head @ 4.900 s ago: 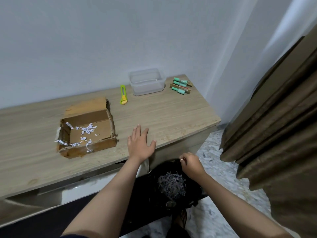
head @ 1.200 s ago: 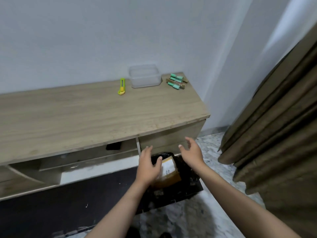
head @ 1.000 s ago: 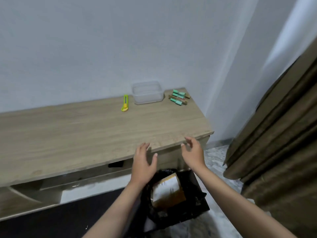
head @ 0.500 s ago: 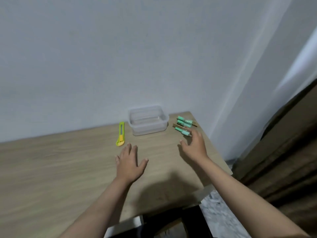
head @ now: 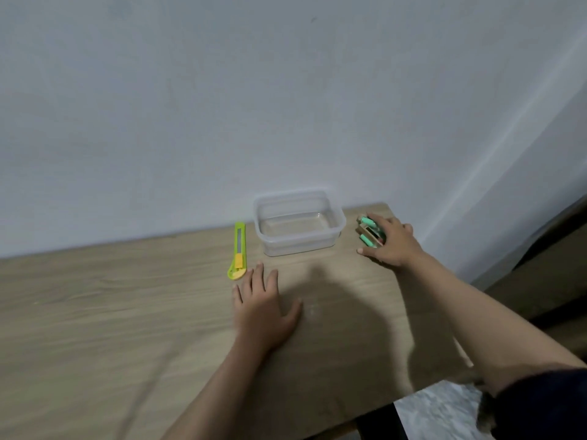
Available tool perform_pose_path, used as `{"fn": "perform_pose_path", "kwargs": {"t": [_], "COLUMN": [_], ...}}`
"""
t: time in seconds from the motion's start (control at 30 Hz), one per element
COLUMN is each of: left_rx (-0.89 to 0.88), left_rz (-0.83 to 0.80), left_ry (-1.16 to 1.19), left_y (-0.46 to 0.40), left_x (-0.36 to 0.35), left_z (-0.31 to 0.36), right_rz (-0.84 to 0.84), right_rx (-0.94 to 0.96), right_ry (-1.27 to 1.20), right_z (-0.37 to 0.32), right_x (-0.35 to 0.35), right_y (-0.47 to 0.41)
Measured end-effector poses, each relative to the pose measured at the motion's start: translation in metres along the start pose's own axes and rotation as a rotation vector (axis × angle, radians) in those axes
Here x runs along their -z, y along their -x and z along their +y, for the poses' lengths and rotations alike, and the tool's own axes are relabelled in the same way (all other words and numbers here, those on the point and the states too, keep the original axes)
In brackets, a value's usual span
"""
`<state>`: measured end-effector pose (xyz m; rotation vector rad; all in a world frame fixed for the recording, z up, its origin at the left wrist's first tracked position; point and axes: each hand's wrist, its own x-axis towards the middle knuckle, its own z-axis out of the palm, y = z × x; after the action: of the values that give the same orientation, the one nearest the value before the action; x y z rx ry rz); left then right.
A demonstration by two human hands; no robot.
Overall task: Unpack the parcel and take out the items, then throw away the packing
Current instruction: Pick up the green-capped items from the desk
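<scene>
Several small green-capped items (head: 368, 230) lie bunched at the table's back right corner. My right hand (head: 394, 246) covers them, fingers curled over the top and thumb on the near side, gripping the bunch. My left hand (head: 263, 306) rests flat on the wooden table (head: 127, 312), fingers spread, holding nothing, just in front of a yellow-green utility knife (head: 239, 249). Neither the cardboard parcel box nor the bin is in view.
An empty clear plastic container (head: 298, 244) stands against the wall between the knife and the green-capped items. A brown curtain (head: 556, 265) hangs to the right of the table. Marbled floor (head: 438, 414) shows past the table's near right edge.
The box went from the table into the black bin below. My view then rose to the tabletop, and my right hand reached back right and closed over the green-capped items. My left hand settled flat.
</scene>
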<state>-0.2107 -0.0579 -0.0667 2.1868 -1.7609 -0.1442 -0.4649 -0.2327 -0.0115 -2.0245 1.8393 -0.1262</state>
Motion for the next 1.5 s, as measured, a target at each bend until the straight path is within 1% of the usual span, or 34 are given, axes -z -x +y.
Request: {"fn": "perform_pose_path", "kwargs": {"t": [0.13,0.23,0.33,0.5,0.67,0.77,0.87,1.03,1.17,1.3,1.4,1.5], "left_rx": [0.016,0.014,0.005,0.011,0.023,0.033,0.026,0.041,0.068,0.069,0.083,0.09], "left_rz": [-0.021,-0.015,0.001,-0.022,-0.035,-0.03,-0.026,-0.052,-0.079,-0.052,-0.088,-0.081], "left_ry": [0.005,0.006,0.007,0.022,0.036,0.041,0.03,0.026,0.034,0.023,0.02,0.026], "left_y": [0.001,0.001,0.001,0.001,0.001,0.002,0.002,0.0,0.0,0.0,0.0,0.001], "left_x": [0.003,0.004,0.005,0.007,0.009,0.01,0.011,0.013,0.013,0.014,0.014,0.014], "left_z": [0.001,0.002,0.002,0.003,0.004,0.005,0.004,0.004,0.004,0.004,0.005,0.005], "right_rz": [0.128,0.177,0.19,0.186,0.328,0.374,0.31,0.096,-0.137,-0.324,-0.406,-0.433], "right_rx": [0.033,-0.018,-0.071,-0.091,0.006,0.148,0.322,0.504,0.528,0.543,0.551,0.545], "right_ry": [0.025,-0.066,-0.151,-0.205,-0.373,-0.475,-0.455,-0.278,-0.177,-0.07,-0.069,-0.11], "right_z": [-0.008,-0.016,-0.021,-0.02,-0.029,-0.051,-0.082,-0.134,-0.154,-0.159,-0.158,-0.155], "right_x": [-0.009,-0.011,-0.015,-0.017,0.005,0.029,0.048,0.049,0.032,0.009,-0.004,-0.009], "right_y": [0.016,0.028,0.038,0.053,0.059,0.054,0.04,0.001,-0.031,-0.051,-0.059,-0.061]}}
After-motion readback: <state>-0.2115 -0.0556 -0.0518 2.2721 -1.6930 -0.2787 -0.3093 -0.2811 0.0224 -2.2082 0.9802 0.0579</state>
